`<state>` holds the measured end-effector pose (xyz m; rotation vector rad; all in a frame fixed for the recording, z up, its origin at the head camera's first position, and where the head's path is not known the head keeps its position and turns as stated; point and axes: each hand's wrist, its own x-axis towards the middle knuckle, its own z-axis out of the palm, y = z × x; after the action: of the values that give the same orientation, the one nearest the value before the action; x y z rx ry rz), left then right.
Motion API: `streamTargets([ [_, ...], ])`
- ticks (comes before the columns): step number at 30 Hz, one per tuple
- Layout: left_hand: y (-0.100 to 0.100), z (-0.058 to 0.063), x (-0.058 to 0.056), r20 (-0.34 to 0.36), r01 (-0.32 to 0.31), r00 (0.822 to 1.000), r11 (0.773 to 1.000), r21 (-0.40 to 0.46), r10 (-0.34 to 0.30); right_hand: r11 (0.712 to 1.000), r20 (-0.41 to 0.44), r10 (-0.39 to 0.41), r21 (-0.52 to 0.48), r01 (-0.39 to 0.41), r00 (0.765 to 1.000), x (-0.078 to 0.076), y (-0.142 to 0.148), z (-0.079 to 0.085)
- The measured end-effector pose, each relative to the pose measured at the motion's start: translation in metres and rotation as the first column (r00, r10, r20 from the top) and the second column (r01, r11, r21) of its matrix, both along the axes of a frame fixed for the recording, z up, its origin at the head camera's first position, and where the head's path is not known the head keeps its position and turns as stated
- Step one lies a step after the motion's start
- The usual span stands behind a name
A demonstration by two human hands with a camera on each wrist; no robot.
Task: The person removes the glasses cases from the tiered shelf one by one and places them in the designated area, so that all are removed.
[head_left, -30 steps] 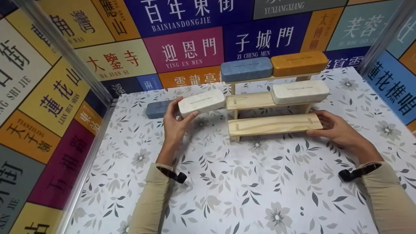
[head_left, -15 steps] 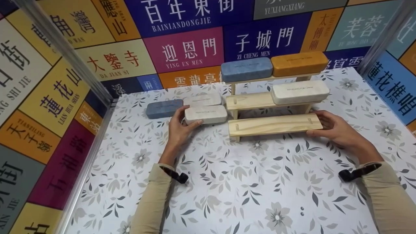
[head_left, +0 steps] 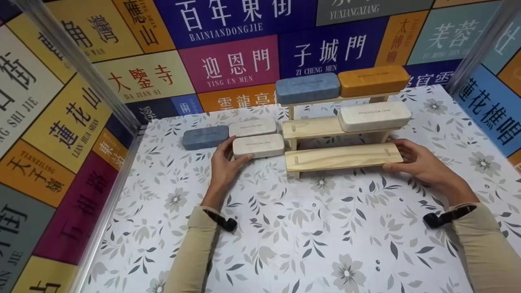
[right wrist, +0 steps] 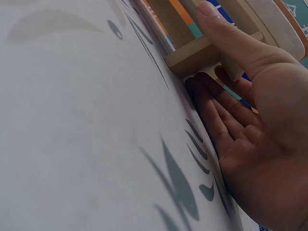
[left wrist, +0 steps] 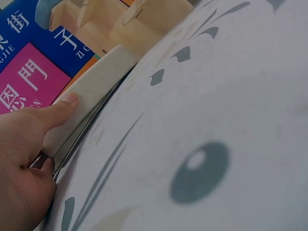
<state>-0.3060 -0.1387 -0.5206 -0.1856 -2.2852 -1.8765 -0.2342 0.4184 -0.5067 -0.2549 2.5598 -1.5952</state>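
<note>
At the left of the stand, my left hand (head_left: 226, 163) holds the left end of an off-white glasses case (head_left: 259, 146), thumb along its front. The case lies flat on the table, in front of another off-white glasses case (head_left: 253, 127). In the left wrist view, the thumb presses on the held case (left wrist: 91, 94). My right hand (head_left: 421, 162) grips the right end of the lowest step of a wooden tiered stand (head_left: 342, 158). From the right wrist, its thumb shows against the stand (right wrist: 192, 57), with the other fingers behind.
A blue glasses case (head_left: 206, 137) lies at the far left. The stand's top tier bears a blue case (head_left: 308, 88) and an orange case (head_left: 373, 81). On the middle tier's right half sits an off-white case (head_left: 375, 116). Lettered panels (head_left: 228, 63) wall in the floral-covered table (head_left: 285, 236).
My left hand has lowered the off-white glasses case onto the table, uncovering the other off-white case behind it. The right hand has stayed at the stand's end.
</note>
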Motion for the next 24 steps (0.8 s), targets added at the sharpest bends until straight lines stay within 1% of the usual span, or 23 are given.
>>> streamTargets([
  [4, -0.0004, 0.0000, 0.0003, 0.011, -0.029, 1.000, 0.999, -0.017, 0.029, 1.000, -0.002, 0.001, 0.005, -0.001, 1.000, 0.0002, 0.0000, 0.0003],
  [7, -0.0013, 0.0000, 0.0000, 0.020, -0.038, 0.999, 0.999, -0.031, 0.039, 1.000, -0.013, 0.013, 0.007, -0.012, 1.000, 0.0001, 0.0001, 0.0004],
  [10, -0.0026, -0.0004, 0.0003, 0.024, -0.045, 0.999, 0.998, -0.044, 0.046, 1.000, -0.003, 0.001, 0.009, -0.001, 1.000, 0.0001, -0.0006, 0.0005],
  [18, -0.0059, -0.0007, 0.0009, 0.016, -0.049, 0.999, 0.998, -0.035, 0.050, 0.999, 0.003, -0.016, 0.041, 0.016, 1.000, -0.0007, -0.0015, 0.0022],
  [24, -0.0054, -0.0007, 0.0011, 0.000, -0.050, 0.999, 0.998, -0.044, 0.050, 1.000, 0.002, -0.012, 0.025, 0.012, 1.000, 0.0003, -0.0014, 0.0026],
])
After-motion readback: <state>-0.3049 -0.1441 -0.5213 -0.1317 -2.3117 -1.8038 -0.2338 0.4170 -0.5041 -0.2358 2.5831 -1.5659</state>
